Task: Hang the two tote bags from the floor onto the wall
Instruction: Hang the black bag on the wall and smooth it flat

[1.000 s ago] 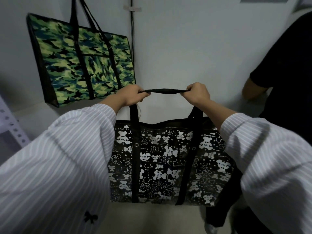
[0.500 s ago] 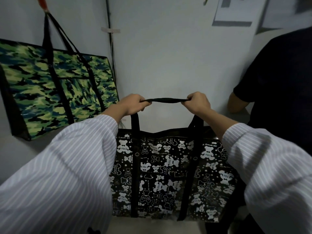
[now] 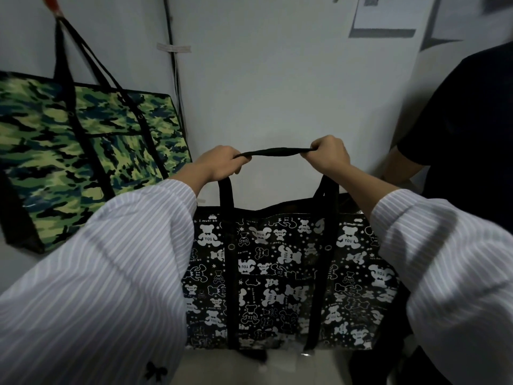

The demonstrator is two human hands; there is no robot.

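Head view tilts higher than a second ago: the green camouflage woven-plastic tote bag (image 3: 83, 159) slides toward the lower left and its black straps now show running up to a red hook (image 3: 51, 2) on the pale wall (image 3: 277, 87). That bag looks already hung, so half the job seems done. The black glossy tote bag printed with white bears (image 3: 277, 273) hangs in the air, well below hook height, its black fabric handle (image 3: 274, 152) stretched taut between both fists. The left hand (image 3: 219, 165) is clenched on one end, the right hand (image 3: 330, 157) on the other. A second hook is hard to identify; only a small blurred shape sits at the top edge. A person in dark clothing (image 3: 466, 162) is cut off at right. Striped sleeves hide the bear bag's sides.
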